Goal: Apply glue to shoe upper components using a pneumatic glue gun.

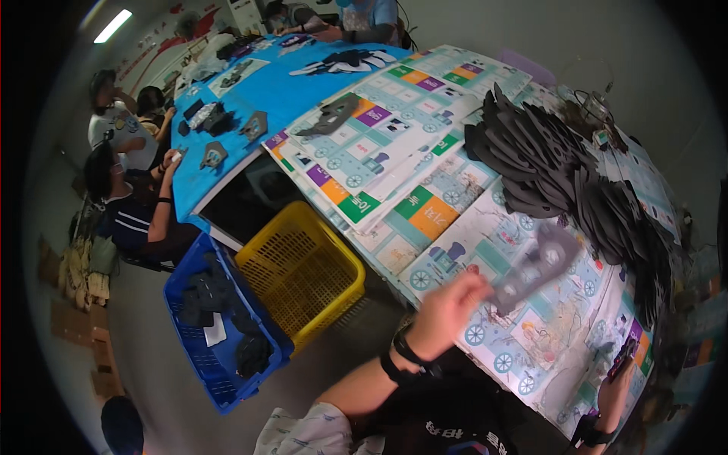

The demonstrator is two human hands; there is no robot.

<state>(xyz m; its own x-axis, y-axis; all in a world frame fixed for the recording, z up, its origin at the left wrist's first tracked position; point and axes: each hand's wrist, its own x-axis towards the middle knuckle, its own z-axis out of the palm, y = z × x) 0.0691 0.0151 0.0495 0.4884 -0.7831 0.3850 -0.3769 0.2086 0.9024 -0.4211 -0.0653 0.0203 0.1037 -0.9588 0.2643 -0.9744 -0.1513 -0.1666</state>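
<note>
In the head view, my left hand (455, 303) sits at about four o'clock from the middle, thumb and fingers closed in a pinch on a dark grey piece (535, 265). The piece has cut-out holes, is blurred, and is held over the table just beyond the fingers, toward three o'clock. My right hand (616, 383) is near the rim at four o'clock, close to a small dark thing (623, 358); I cannot tell whether its fingers grip that or stand open. Both wrists wear dark bands.

Most of the printing I see is on the table's sheets (379, 144): green, orange and purple blocks with bold white lettering, beside pale pictures of wheels and carts. A big heap of dark grey pieces (531, 155) lies on them at two to three o'clock, and a similar single piece (331, 115) lies at twelve.

White characters (447, 430) mark my dark clothing at five o'clock. At seven to eight o'clock stand a yellow crate (296, 258) and, against it, a blue basket (201, 375) holding dark pieces and a white slip (215, 330). Red markings (152, 53) show on the wall at ten o'clock.
</note>
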